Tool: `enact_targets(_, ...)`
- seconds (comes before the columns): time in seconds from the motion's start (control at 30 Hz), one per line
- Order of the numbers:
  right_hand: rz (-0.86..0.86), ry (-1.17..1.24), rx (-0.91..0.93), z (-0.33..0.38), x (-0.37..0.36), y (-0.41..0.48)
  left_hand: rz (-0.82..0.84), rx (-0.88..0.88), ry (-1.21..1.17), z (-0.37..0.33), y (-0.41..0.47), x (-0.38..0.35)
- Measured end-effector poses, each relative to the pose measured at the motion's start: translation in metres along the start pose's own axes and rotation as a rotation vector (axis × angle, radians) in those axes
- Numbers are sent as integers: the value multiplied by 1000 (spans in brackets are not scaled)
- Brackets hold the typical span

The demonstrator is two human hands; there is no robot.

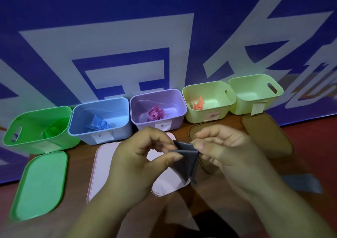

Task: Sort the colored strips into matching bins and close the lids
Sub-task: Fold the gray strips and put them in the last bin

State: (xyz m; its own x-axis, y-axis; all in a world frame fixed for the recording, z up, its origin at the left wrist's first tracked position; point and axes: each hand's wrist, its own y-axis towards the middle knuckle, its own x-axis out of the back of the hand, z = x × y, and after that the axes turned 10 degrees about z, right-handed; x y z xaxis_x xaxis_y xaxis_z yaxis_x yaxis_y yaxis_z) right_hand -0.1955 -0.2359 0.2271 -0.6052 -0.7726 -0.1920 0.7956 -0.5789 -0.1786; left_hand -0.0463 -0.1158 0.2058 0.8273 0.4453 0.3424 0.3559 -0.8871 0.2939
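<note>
Centre frame, left hand (138, 157) and right hand (224, 150) both pinch the grey strip (186, 162), its folded length hanging down between them. Likely target is the empty bin (242, 109), upper right, nearer the right hand.

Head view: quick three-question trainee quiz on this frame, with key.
1. True or false: the far-right bin holds a strip.
2. The left hand and right hand together pinch: A) a pen B) grey strip C) nothing.
3. What colour is the strip in the purple bin?
Key: 1 false; 2 B; 3 pink.
</note>
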Motion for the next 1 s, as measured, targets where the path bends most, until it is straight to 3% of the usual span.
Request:
enact_targets(0.17,12,8,-2,-1,-10,-1,35,-17,18,-2,-7,10)
enact_targets(0.47,64,-14,-12,-3,-24,-3,-53,-105,147,1,-7,21)
enact_targets(1.0,89,-161,90,-4,-25,2,-45,-31,269,3,-8,29)
